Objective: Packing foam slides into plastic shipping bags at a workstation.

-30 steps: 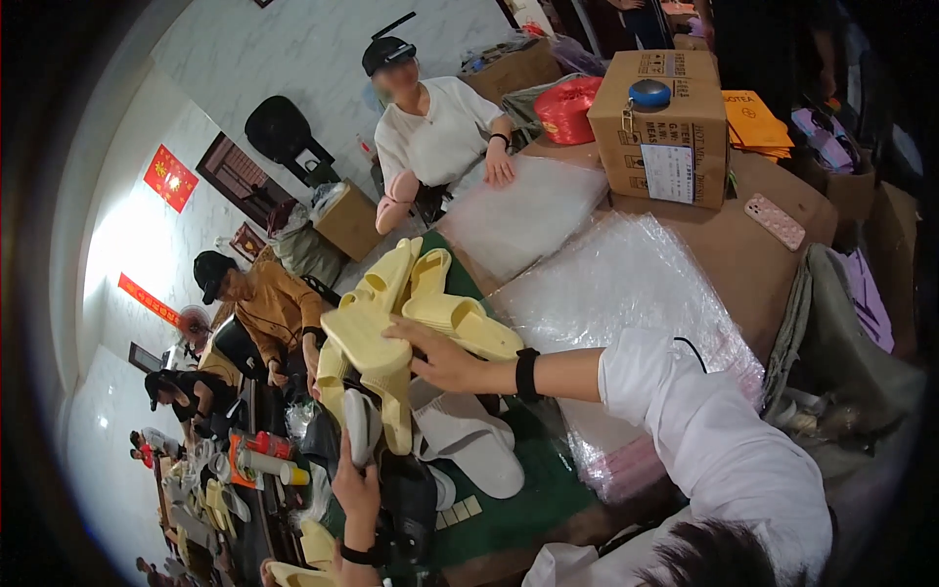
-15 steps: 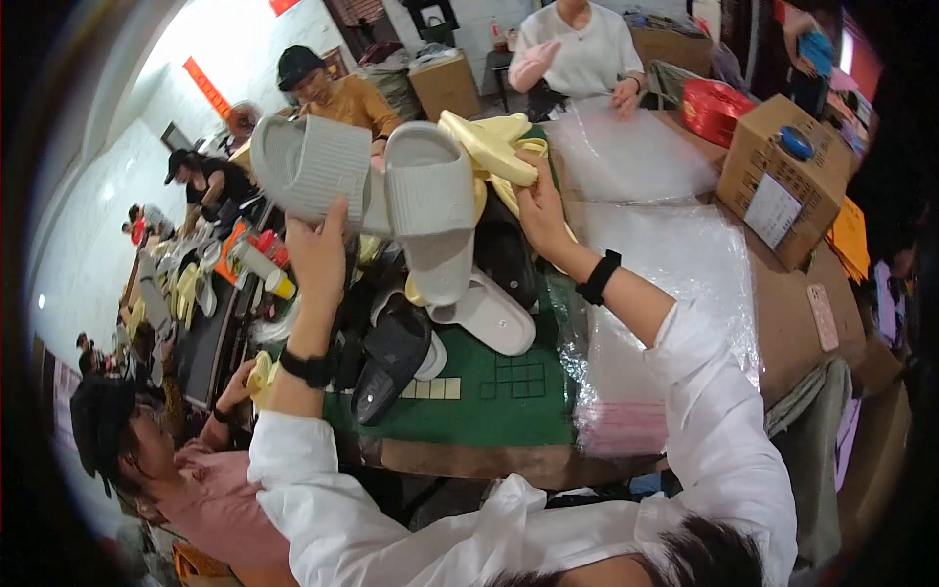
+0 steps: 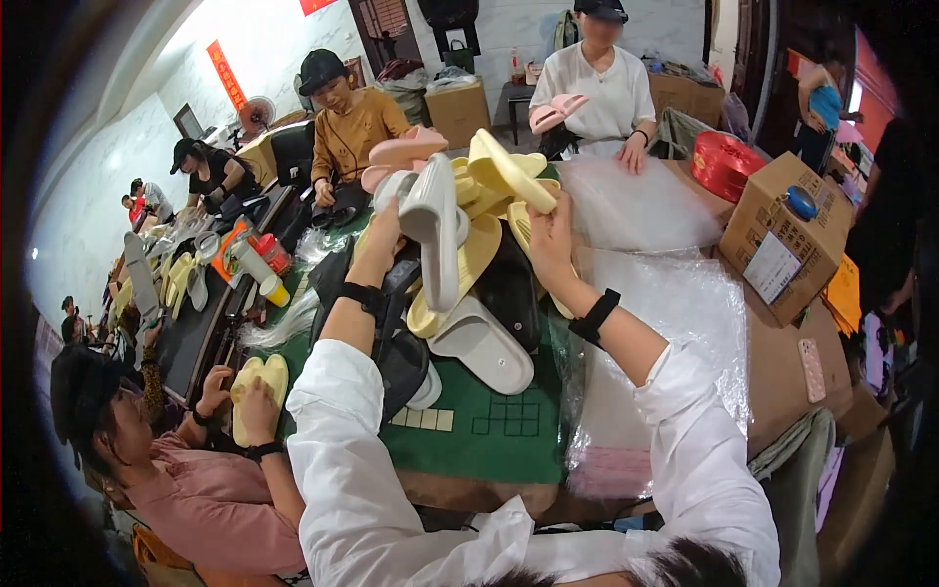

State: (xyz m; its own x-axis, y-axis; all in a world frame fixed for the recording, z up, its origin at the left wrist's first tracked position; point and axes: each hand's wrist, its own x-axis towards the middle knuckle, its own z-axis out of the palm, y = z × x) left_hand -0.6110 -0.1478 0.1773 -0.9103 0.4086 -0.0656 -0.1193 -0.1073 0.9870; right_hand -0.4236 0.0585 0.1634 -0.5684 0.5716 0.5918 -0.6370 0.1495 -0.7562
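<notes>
Two raised hands over a table point(image 3: 489, 430) covered by a green mat. The left hand point(image 3: 383, 227) is closed around the edge of one grey slipper point(image 3: 435, 240), held upright with its sole facing right. The right hand point(image 3: 548, 230) is closed on one yellow slipper point(image 3: 509, 171), tilted with its toe pointing up and left. Both forearms rise from white sleeves, each wrist carrying one black band.

Behind and between the hands lies a heap of slippers: at least three more yellow ones point(image 3: 469, 259), one pink slipper point(image 3: 406, 152) on top, one black slipper point(image 3: 509, 284), and one grey slipper lying flat point(image 3: 484, 342) on the mat. The exact count within the heap cannot be told.

To the right, two stacks of clear plastic bags point(image 3: 675, 313) lie on the table, the nearer stack just beside the right forearm. At far right stands one brown cardboard box point(image 3: 792, 240) with a white rectangular label on its near face and a blue tape roll point(image 3: 800, 203) on top; behind it, one red spool point(image 3: 726, 164). One pink phone point(image 3: 812, 370) lies flat near the box.

At lower left, a person in a pink top point(image 3: 210, 499) presses both hands on one pair of yellow slippers point(image 3: 256, 382). A red vertical banner point(image 3: 227, 73) hangs on the white wall at upper left.
</notes>
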